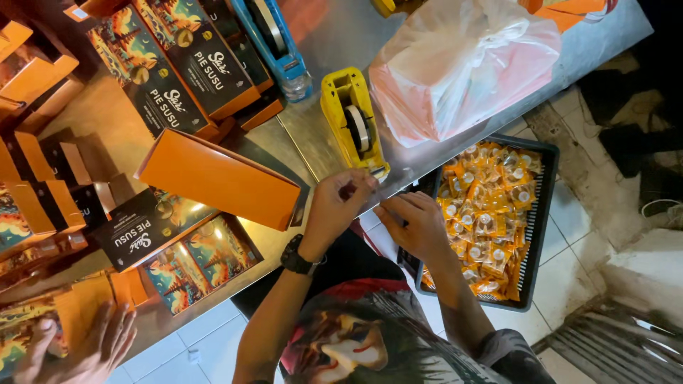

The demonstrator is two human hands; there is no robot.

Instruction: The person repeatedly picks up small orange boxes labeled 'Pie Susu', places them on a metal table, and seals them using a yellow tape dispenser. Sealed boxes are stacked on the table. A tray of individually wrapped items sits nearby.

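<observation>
The left hand (334,206), a black watch on its wrist, pinches the free end of clear tape at the yellow tape dispenser (353,121) on the steel table (341,35), fingers closed narrow on the strip. The right hand (416,224) sits just beside it, fingers curled; whether it grips the tape I cannot tell. An open orange box (217,178) lies to the left. The thin strip could fold onto itself or stick to the fingers if pulled unevenly.

A metal bench (334,35) carries orange-and-black boxes (178,71), a yellow tape dispenser (353,121), a blue tape dispenser (274,39) and a plastic bag (462,64). An orange box (217,178) lies near the edge.
</observation>
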